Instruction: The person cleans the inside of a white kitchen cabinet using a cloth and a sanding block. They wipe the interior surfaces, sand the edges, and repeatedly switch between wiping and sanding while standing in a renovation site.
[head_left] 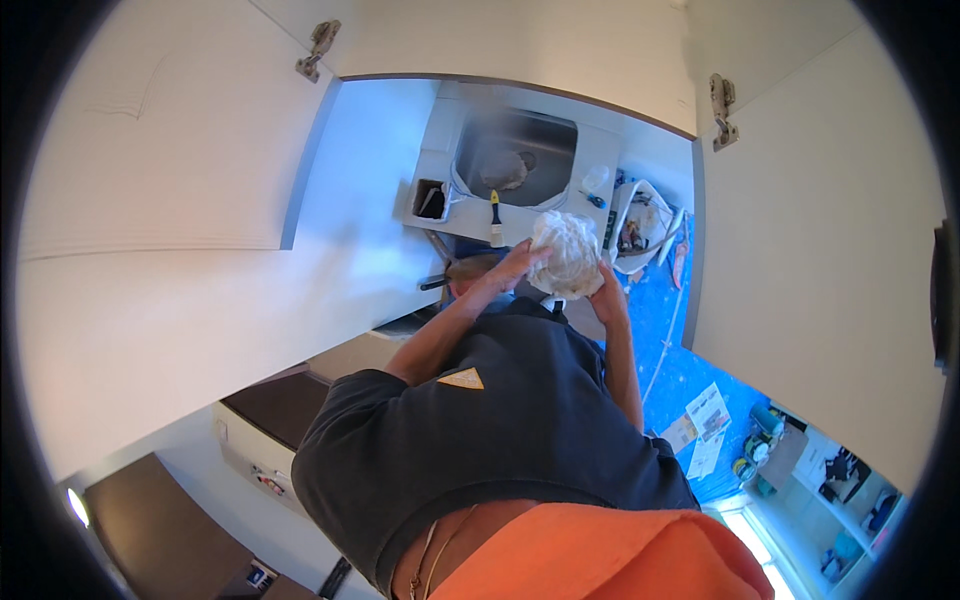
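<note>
Two sets of fingers hold one crumpled, milky wrapped bundle point(566, 255) between them: the left fingers point(528, 253) press its left edge, and the right fingers point(604, 278) grip its lower right side, their tips partly lost to me behind it. Whatever the cloudy wrapping contains, I can't make out from my feed. The bundle is up in front of the chest, near the front edge of a pale surface point(466, 222); the dark shirt point(500, 410) and the forearms cover much of what lies below, including a brownish shape under the left forearm that I can't identify. On that surface I see a paintbrush point(496, 212) and a squarish container point(432, 200) with a dark inside. Behind them a metal sink point(555, 150) is set in, blurred at its upper left, with a pale lump in it too vague to name. To the right stands a white bin point(655, 200) with jumbled contents, then blue floor covering point(660, 345) with printed sheets point(707, 425) on it. White cabinet panels point(180, 170) with hinges frame my view, orange fabric point(610, 555) cuts across the bottom, and cluttered shelves point(850, 510) run off at lower right.
</note>
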